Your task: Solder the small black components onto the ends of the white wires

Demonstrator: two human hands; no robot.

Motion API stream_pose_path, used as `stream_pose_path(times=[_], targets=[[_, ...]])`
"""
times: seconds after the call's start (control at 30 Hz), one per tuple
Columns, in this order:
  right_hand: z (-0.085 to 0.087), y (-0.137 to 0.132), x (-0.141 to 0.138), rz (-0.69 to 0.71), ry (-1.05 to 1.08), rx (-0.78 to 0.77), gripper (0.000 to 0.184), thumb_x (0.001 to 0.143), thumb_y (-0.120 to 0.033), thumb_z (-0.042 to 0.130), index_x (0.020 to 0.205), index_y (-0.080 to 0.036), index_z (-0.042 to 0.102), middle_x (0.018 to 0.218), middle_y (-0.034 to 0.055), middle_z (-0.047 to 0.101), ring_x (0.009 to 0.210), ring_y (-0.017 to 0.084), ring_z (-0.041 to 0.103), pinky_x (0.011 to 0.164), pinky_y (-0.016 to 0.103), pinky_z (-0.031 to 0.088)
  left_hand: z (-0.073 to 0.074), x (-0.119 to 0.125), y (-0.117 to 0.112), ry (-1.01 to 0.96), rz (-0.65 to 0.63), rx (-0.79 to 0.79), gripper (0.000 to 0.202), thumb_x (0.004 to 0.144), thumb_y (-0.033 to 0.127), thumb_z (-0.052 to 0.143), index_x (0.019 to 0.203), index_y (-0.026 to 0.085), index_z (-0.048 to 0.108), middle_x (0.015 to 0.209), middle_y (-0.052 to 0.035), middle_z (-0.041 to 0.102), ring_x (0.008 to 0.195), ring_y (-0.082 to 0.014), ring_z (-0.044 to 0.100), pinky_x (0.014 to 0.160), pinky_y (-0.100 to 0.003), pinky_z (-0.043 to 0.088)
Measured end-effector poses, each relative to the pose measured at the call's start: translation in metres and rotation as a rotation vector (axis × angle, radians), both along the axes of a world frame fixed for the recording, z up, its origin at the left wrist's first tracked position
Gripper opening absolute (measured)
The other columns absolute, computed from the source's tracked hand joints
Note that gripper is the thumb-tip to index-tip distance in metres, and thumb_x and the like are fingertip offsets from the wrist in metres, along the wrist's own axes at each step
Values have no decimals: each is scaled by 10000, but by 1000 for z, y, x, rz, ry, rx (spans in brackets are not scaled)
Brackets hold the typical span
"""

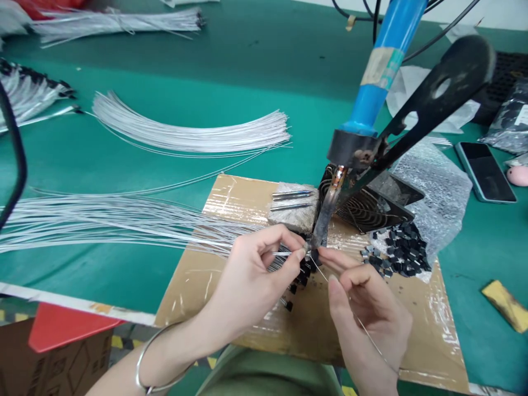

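My left hand (251, 280) pinches the end of a thin white wire between thumb and forefinger, right at the tip of a soldering iron (373, 88). The iron is blue-handled and fixed at a slant on a black metal bracket (437, 104). Strung through the fingers of my right hand (369, 319) is a thin strand of solder wire (373, 342), its end close to the iron's tip. What sits at the pinched wire end is too small to make out. Below my left hand, wires with black connectors (303, 272) lie on a cardboard sheet (193, 297).
White wires (124, 223) stretch leftward, with another bundle (190, 132) behind. Small black parts (404, 250) lie heaped on bubble wrap (443, 192) at right. A black fan (363, 203) stands behind the iron. A phone (487, 171) and yellow sponge (506, 305) lie farther right.
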State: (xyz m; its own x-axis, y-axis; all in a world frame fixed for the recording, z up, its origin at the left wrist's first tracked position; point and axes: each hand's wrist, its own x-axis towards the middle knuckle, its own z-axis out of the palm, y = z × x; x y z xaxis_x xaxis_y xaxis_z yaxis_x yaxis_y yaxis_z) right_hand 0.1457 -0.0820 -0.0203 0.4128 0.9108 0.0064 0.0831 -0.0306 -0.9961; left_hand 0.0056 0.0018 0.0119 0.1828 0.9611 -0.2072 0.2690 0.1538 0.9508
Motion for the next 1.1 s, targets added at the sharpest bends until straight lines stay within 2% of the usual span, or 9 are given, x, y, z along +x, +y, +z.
stream_pose_path(times=[0.1, 0.23, 0.47, 0.67, 0.8, 0.9, 1.0, 1.1], targets=[[-1, 3, 4, 28, -17, 27, 208, 978, -168, 687, 805, -254, 610, 1256, 96, 840, 1217, 260, 796, 1056, 413, 643, 0, 0, 1, -6, 9, -4, 116, 799, 261, 680, 711, 188, 696, 794, -59, 782, 698, -180, 657, 533, -260, 388], [-3, 5, 10, 85, -49, 70, 218, 979, -139, 691, 808, -256, 623, 1240, 59, 850, 1194, 225, 809, 1035, 350, 653, 1, 1, 1, -7, 14, 9, 105, 802, 247, 689, 718, 186, 707, 811, -60, 793, 687, -173, 650, 540, -265, 396], [1, 5, 2, -18, 29, 17, 222, 984, -201, 700, 787, -246, 608, 1238, 112, 842, 1202, 269, 800, 1053, 423, 648, 2, 1, 2, -13, 16, 30, 107, 813, 241, 684, 723, 189, 710, 814, -59, 797, 670, -164, 635, 529, -258, 393], [1, 6, 6, 53, -12, 76, 215, 977, -176, 710, 782, -237, 645, 1216, 98, 853, 1155, 266, 822, 1020, 393, 665, 1, 1, 1, -14, 19, 43, 111, 818, 240, 687, 726, 186, 718, 802, -52, 799, 646, -153, 622, 510, -250, 371], [2, 6, 5, -1, 12, 54, 220, 984, -182, 701, 785, -244, 631, 1223, 87, 851, 1177, 253, 811, 1034, 377, 649, 3, 1, 0, -25, 22, 54, 114, 821, 224, 690, 722, 180, 724, 793, -45, 801, 646, -146, 632, 538, -239, 416], [1, 5, 5, 16, 4, 64, 222, 990, -174, 701, 794, -249, 629, 1222, 81, 851, 1177, 241, 812, 1032, 365, 647, 3, 2, 0, -51, 18, 60, 112, 822, 203, 693, 719, 175, 725, 787, -43, 802, 701, -156, 672, 610, -233, 484], [1, 5, 6, 50, -13, 65, 217, 976, -163, 719, 793, -250, 641, 1226, 81, 851, 1162, 242, 818, 1025, 367, 651, 3, 2, 0, -42, 14, 64, 119, 833, 203, 695, 723, 173, 728, 786, -46, 807, 681, -152, 660, 592, -235, 470], [1, 5, 4, 6, 9, 44, 212, 972, -168, 721, 793, -251, 641, 1228, 78, 849, 1169, 240, 813, 1039, 372, 639, 3, 1, 0, -30, 10, 76, 120, 841, 201, 688, 731, 174, 727, 792, -48, 814, 656, -147, 638, 565, -236, 444]])
